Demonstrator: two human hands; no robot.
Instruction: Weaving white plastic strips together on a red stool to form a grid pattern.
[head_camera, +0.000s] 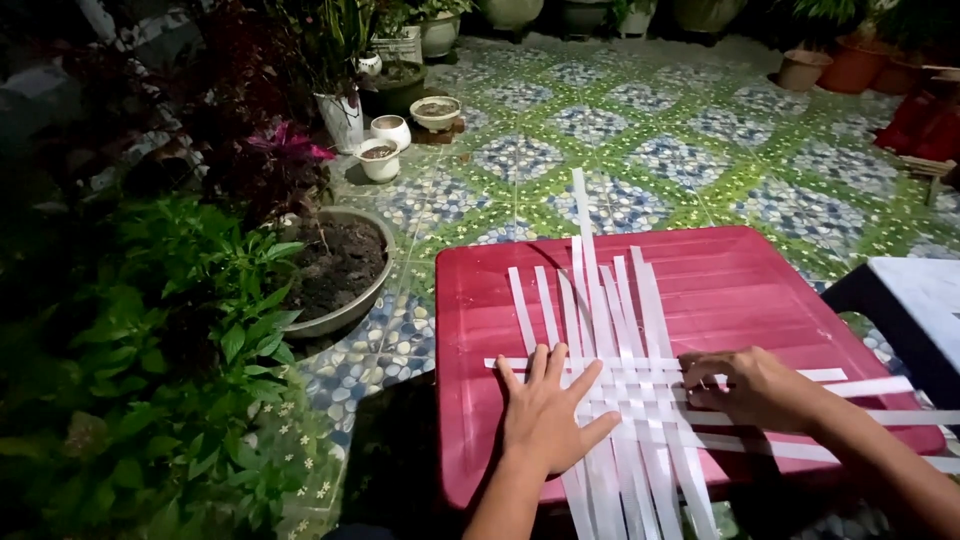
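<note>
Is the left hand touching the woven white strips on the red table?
Touching. The head view shows the left hand lying flat, fingers spread, on the woven white strips on the red table, with no gap visible beneath the palm.

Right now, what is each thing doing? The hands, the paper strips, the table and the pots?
Left hand: flat, fingers spread, pressing the strips.
Right hand: curled, pinching a crosswise strip.
White strips: partly woven, ends loose.
Red table: upright, strips lying on it.
Big pot: filled with soil.
</note>
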